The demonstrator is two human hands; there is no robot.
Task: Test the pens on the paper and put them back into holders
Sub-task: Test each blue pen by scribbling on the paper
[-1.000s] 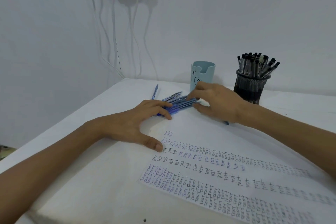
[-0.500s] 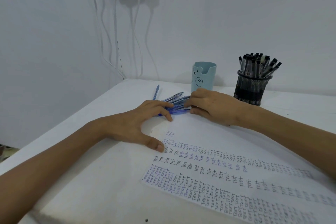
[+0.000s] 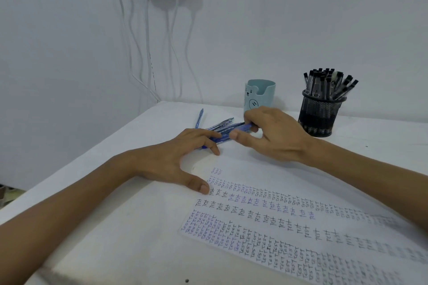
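Since half a second ago the right hand [image 3: 275, 136] has lifted a little off the table [image 3: 115, 227], its fingers now curled round the far end of the blue pens [image 3: 222, 133], thumb stretched out to the left. Left hand [image 3: 176, 162] has stayed put: relaxed and flat, fingertips resting on the near end of the same pens, thumb touching the edge of the paper [image 3: 266, 215] covered in rows of written test words. One single blue pen [image 3: 199, 119] lies apart, further left. Behind the right hand stands a teal bear holder [image 3: 260, 92]; to its right, a black mesh holder [image 3: 320, 115] packed with upright black pens [image 3: 328, 84]
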